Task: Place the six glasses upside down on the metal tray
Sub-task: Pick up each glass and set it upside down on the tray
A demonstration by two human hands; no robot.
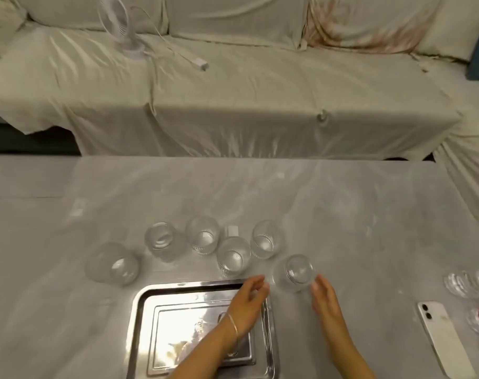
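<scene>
Both hands are spread loose, grasping nothing. The left hand (247, 299), a thin bangle (232, 324) on its wrist, hangs over the far right corner of the metal tray (140, 324); the right hand (327, 302) is just past the tray's right edge. Between their fingertips stands the nearest glass (294, 273), clear, short and rounded, on the grey table (68, 310); whether either hand touches it cannot be told. Five more glasses (234, 257) of the same clear kind, some ribbed near the base, stand open end up in a loose line beyond the tray's far edge. The tray is shiny, with nothing on it. A white phone (442, 343) lies near the table's right edge.
</scene>
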